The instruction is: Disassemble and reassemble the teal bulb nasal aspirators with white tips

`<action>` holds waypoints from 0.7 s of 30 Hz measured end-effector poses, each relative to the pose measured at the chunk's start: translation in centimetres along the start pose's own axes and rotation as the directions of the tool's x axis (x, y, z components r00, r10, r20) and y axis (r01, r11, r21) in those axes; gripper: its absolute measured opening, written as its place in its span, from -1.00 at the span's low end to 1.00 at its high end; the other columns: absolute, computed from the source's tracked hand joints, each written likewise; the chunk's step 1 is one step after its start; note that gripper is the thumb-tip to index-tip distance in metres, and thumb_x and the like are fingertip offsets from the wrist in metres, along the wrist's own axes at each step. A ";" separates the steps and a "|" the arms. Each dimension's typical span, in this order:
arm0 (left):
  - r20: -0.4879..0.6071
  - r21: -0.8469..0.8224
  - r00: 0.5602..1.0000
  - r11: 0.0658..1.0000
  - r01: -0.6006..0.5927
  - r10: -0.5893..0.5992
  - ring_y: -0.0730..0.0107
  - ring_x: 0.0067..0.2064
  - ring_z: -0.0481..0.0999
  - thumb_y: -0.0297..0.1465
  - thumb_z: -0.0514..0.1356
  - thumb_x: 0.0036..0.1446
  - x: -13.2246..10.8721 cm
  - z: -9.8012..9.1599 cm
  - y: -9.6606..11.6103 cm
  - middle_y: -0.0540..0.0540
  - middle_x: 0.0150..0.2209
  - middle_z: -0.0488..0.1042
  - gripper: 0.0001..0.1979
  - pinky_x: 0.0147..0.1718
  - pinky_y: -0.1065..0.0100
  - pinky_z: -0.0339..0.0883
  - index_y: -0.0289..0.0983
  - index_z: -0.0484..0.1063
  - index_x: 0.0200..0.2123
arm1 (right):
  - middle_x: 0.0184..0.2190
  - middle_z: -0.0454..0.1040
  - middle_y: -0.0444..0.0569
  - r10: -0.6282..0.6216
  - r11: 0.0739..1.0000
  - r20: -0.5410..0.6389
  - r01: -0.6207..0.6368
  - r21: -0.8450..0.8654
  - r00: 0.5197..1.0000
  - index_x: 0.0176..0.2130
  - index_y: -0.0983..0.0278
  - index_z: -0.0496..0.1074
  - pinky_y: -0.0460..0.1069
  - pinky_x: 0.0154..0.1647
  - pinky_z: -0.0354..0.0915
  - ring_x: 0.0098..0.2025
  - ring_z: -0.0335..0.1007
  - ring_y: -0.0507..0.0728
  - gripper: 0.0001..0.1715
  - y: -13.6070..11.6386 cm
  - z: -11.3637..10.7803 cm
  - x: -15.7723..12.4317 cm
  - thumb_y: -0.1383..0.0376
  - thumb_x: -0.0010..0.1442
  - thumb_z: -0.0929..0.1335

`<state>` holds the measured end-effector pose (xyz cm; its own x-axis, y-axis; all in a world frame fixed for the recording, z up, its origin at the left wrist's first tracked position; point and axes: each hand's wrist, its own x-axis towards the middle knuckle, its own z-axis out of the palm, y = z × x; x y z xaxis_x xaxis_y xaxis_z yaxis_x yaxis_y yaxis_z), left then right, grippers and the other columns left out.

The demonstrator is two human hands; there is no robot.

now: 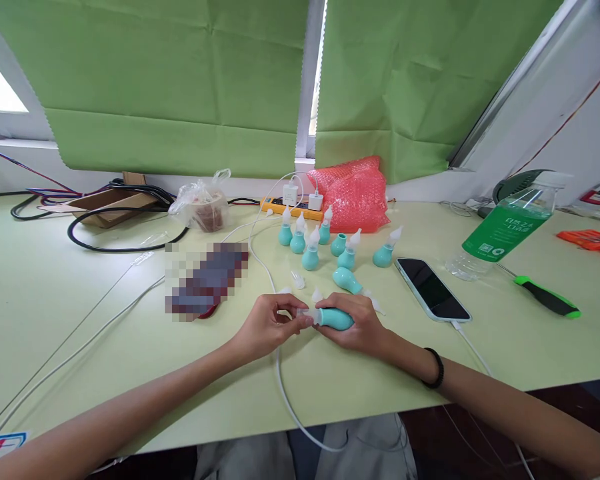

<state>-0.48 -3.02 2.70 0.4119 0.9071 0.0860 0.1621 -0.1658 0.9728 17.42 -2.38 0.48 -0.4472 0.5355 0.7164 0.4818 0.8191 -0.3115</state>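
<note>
My right hand (363,323) is wrapped round the turquoise rubber bulb (337,319) of a nasal aspirator, which lies sideways. Fingertips of my left hand (270,325) pinch the clear nozzle (309,315) at the bulb's mouth; whether the nozzle is fully seated I cannot tell. Just beyond my hands lie a loose clear tip (297,279) and a tipped-over turquoise bulb (347,280), with more clear pieces partly hidden by my fingers. Farther back stand several aspirators with clear nozzles, one being this aspirator (311,257). Among them is a bulb without a nozzle (339,245).
A phone (434,290) on a cable, a screwdriver (547,297) and a tilted water bottle (505,230) are to the right. A blurred dark red object (210,280) lies left. Behind are a power strip (293,209), pink bubble wrap (355,197) and a bagged cup (207,212). A white cable (280,373) passes beneath my left hand.
</note>
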 end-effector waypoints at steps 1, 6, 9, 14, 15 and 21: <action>-0.009 0.055 0.999 0.998 -0.030 0.031 0.50 -0.53 0.36 -0.32 0.21 -0.12 -0.1 0.0 0.0 -0.07 -0.51 0.41 -0.76 -0.53 0.45 0.31 -0.41 0.41 -0.42 | -0.53 0.44 -0.09 0.046 0.998 0.016 -0.046 0.036 0.999 -0.37 0.28 0.35 -0.11 -0.48 0.26 -0.48 0.36 0.01 -0.81 -0.1 0.0 0.1 0.30 -0.09 0.36; 0.000 0.348 0.954 0.894 -0.282 0.301 0.47 -0.51 0.37 -0.36 0.17 -0.05 -0.6 -0.1 -0.2 -0.07 -0.54 0.42 -0.82 -0.50 0.43 0.31 -0.39 0.42 -0.40 | -0.57 0.45 -0.12 0.266 0.941 0.157 -0.292 0.170 0.951 -0.48 0.31 0.40 -0.13 -0.51 0.24 -0.54 0.33 -0.01 -0.83 -0.6 -0.3 0.6 0.28 -0.18 0.40; 0.061 0.465 0.877 0.764 -0.446 0.476 0.47 -0.50 0.36 -0.39 0.14 -0.02 -0.8 -0.1 -0.4 -0.08 -0.55 0.39 -0.84 -0.50 0.43 0.29 -0.39 0.40 -0.39 | -0.57 0.44 -0.13 0.352 0.882 0.305 -0.423 0.210 0.885 -0.49 0.31 0.42 -0.14 -0.52 0.23 -0.53 0.31 -0.01 -0.81 -0.6 -0.6 0.8 0.26 -0.21 0.41; 0.188 0.531 0.726 0.553 -0.642 0.662 0.42 -0.45 0.34 -0.46 0.09 0.04 -0.6 -0.1 -0.8 -0.12 -0.52 0.38 -0.87 -0.50 0.39 0.28 -0.40 0.35 -0.32 | -0.60 0.39 -0.16 0.483 0.750 0.479 -0.629 0.206 0.733 -0.49 0.31 0.42 -0.14 -0.59 0.23 -0.57 0.28 -0.01 -0.71 -0.4 -0.9 1.2 0.24 -0.32 0.44; 0.218 0.537 0.693 0.509 -0.673 0.687 0.41 -0.45 0.33 -0.47 0.08 0.05 -0.6 -0.1 -0.8 -0.13 -0.51 0.39 -0.87 -0.49 0.38 0.28 -0.40 0.34 -0.31 | -0.62 0.36 -0.17 0.500 0.711 0.523 -0.672 0.208 0.690 -0.48 0.32 0.42 -0.15 -0.64 0.21 -0.61 0.25 -0.03 -0.70 -0.4 -1.0 1.2 0.23 -0.32 0.44; 0.402 0.605 0.619 0.312 -0.732 0.675 0.35 -0.39 0.33 -0.51 0.01 0.10 -0.6 -0.4 -0.9 -0.18 -0.45 0.40 -0.87 -0.44 0.33 0.29 -0.39 0.33 -0.31 | -0.65 0.28 -0.22 0.453 0.565 0.683 -0.777 0.277 0.573 -0.46 0.33 0.39 -0.21 -0.76 0.17 -0.68 0.17 -0.10 -0.69 -0.7 -1.4 1.7 0.27 -0.31 0.44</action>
<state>-1.20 -3.27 1.89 0.7248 0.2945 0.6228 0.2915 -0.9502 0.1100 17.35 -2.31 2.81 -0.5532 0.8181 -0.1574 0.4109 0.1036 -0.9058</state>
